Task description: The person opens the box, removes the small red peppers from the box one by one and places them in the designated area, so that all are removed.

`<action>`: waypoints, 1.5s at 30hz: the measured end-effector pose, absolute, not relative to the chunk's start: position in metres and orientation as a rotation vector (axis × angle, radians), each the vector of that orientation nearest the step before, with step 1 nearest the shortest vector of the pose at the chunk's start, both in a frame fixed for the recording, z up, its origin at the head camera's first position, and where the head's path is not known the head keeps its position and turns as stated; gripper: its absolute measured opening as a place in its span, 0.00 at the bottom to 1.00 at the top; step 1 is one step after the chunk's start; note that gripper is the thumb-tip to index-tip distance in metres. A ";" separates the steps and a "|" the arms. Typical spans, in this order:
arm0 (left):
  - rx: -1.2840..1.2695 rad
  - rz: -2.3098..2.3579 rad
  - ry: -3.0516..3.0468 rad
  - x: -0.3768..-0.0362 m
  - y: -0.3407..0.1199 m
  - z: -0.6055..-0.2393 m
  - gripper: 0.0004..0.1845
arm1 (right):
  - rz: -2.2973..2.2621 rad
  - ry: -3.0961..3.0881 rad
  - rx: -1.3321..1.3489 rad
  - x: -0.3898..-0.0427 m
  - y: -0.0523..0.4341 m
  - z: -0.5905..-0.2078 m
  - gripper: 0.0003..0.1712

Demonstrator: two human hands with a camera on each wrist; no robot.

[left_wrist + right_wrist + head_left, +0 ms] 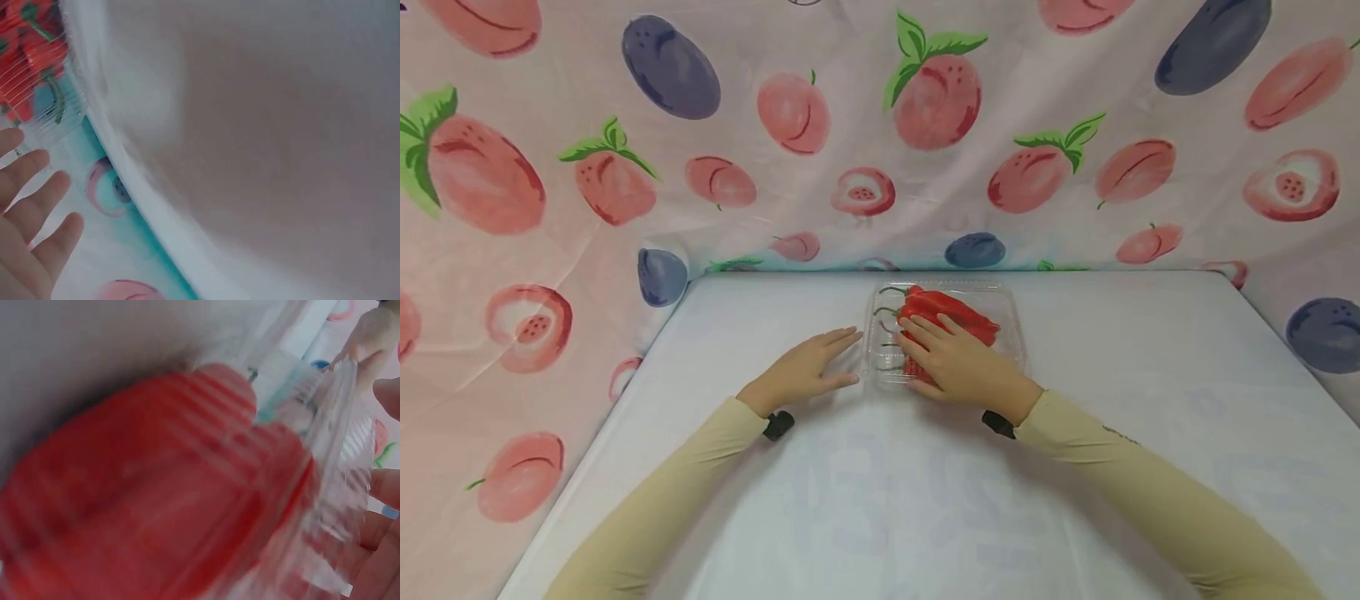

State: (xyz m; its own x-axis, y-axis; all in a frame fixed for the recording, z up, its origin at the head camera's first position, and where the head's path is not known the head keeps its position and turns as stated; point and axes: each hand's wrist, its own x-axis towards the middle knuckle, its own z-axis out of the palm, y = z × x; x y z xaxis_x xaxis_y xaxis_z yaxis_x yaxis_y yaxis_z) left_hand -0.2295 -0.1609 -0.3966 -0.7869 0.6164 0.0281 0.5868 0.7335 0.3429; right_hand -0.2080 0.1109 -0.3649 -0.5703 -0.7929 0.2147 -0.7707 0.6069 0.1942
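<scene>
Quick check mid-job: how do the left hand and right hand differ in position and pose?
The left hand is at the left side of the clear container; the right hand is over it. In the head view, the left hand's fingers point rightward, the right hand's leftward. The left hand hides none of the red peppers there; the right hand hides some. Both emerge from beige sleeves.

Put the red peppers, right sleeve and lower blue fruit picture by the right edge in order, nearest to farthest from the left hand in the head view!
1. Red peppers: in the clear box, right of the left hand.
2. Right sleeve: farther right.
3. Blue fruit picture: far right edge.
</scene>
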 end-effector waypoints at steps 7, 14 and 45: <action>0.864 0.912 2.618 -0.232 -0.162 -0.398 0.36 | -0.107 -2.572 1.295 -0.211 0.095 -0.371 0.37; 0.846 1.185 2.419 -0.240 -0.160 -0.401 0.31 | -0.103 -2.594 1.280 -0.211 0.087 -0.371 0.40; 0.618 1.496 2.150 -0.238 -0.151 -0.412 0.26 | -0.144 -2.504 1.336 -0.217 0.066 -0.378 0.33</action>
State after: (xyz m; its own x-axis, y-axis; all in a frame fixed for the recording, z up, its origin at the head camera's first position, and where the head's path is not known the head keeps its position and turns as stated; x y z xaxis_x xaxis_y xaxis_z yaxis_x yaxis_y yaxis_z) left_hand -0.2382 -0.1508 -0.4122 -0.8003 0.5903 -0.1051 0.1067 0.3127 0.9438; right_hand -0.2169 0.0656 -0.3783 -0.5233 -0.8250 0.2135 -0.7950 0.5628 0.2262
